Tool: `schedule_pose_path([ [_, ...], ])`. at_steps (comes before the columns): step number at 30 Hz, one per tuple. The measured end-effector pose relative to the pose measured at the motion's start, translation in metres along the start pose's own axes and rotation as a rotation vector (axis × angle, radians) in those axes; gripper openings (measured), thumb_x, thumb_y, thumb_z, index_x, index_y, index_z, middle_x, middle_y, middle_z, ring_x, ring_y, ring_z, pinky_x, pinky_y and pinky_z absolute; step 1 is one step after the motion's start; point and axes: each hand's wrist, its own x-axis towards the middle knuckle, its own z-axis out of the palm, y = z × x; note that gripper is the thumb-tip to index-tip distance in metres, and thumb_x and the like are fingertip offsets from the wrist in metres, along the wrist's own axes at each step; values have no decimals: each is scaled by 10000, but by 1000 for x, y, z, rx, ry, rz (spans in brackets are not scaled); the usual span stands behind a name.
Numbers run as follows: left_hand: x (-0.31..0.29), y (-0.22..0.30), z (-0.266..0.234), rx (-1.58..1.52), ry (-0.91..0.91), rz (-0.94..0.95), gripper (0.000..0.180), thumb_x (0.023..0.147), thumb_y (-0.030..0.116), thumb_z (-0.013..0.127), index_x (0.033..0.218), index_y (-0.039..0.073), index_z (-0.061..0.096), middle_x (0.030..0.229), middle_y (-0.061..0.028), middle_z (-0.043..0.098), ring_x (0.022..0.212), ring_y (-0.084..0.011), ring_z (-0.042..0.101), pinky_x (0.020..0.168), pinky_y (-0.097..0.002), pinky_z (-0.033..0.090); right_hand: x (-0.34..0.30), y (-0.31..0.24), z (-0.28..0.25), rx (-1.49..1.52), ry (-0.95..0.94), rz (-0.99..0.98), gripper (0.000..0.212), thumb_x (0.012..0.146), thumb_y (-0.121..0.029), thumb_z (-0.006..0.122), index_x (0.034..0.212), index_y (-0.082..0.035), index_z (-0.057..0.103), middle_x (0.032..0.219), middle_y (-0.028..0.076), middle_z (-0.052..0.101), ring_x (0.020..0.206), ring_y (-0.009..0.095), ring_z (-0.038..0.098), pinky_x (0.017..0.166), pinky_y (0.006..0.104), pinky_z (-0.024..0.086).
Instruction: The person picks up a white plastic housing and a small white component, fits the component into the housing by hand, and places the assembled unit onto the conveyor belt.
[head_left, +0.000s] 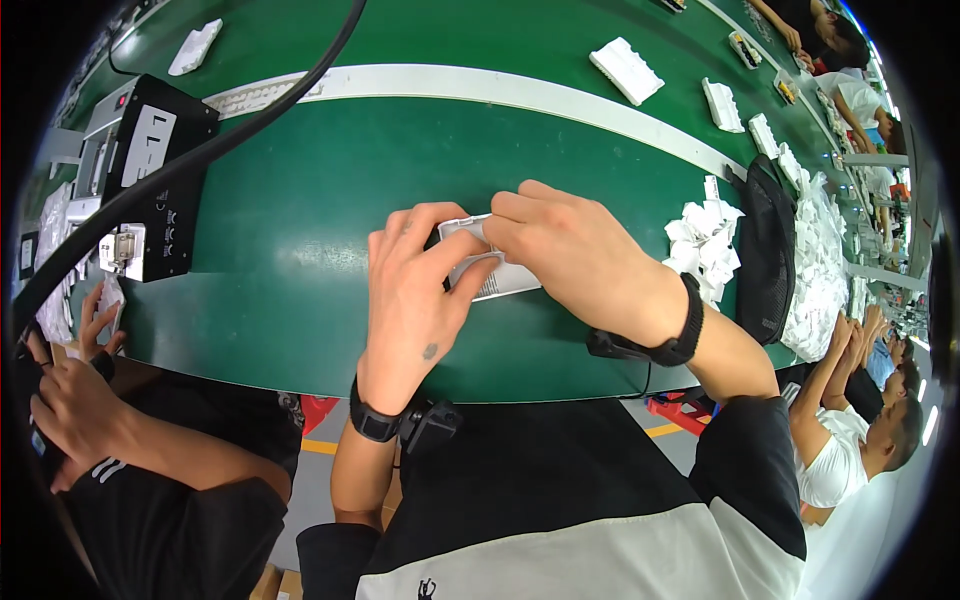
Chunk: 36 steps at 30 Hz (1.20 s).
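Observation:
In front of me on the green worktop lies a small white rectangular casing (513, 281), like a shallow plastic tray or box. My left hand (420, 265) grips its left end, thumb and index finger bent over it. From the right my right hand (555, 235) reaches across its far edge, fingers curled down and pressed together. The fingers cover much of the casing, so its inside and anything pinched by the right fingertips cannot be made out. Both wrists wear black bands with small devices.
Left stands a black box-shaped machine (165, 180), a black cable (250, 125) arching before it. Crumpled white paper (705, 240), a black mesh pouch (768, 255) and plastic bags (818, 265) lie right. Beyond a white rail (440, 82) sit white casings (626, 70). Co-workers sit both sides.

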Motion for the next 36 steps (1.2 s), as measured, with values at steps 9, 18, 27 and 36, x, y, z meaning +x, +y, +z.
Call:
schedule_pose_path([
  [9, -12, 12, 14, 191, 150, 56, 151, 825, 93, 871, 951, 112, 790, 1209, -49, 729, 1092, -312, 653, 875, -440, 484, -9, 3, 3, -189, 137, -130, 97, 895, -102, 733, 939, -60, 657, 993, 62, 603, 974, 283, 618, 835, 422, 558],
  [18, -33, -29, -42, 324, 329, -176, 487, 963, 127, 791, 1445, 132, 723, 1417, -140, 655, 1265, -361, 608, 1051, -480, 503, 23, 100, -35, -55, 443, 117, 171, 962, -76, 753, 1083, 22, 683, 1082, 194, 650, 1009, 400, 659, 895, 455, 538],
  [27, -42, -44, -58, 439, 307, -307, 409, 966, 178, 795, 1367, 117, 749, 1392, -115, 637, 1296, -338, 563, 1098, -479, 431, -118, 66, -65, 77, 45, 437, 501, 808, -90, 885, 1269, -48, 695, 935, 126, 617, 763, 288, 627, 710, 389, 532],
  [36, 79, -29, -100, 554, 66, 11, 251, 988, 73, 720, 1237, 40, 732, 1180, -166, 714, 1073, -397, 680, 929, -504, 545, -152, 48, -33, 65, 62, 558, 419, 822, -103, 905, 1170, -34, 682, 1009, 136, 616, 848, 339, 691, 747, 440, 564],
])
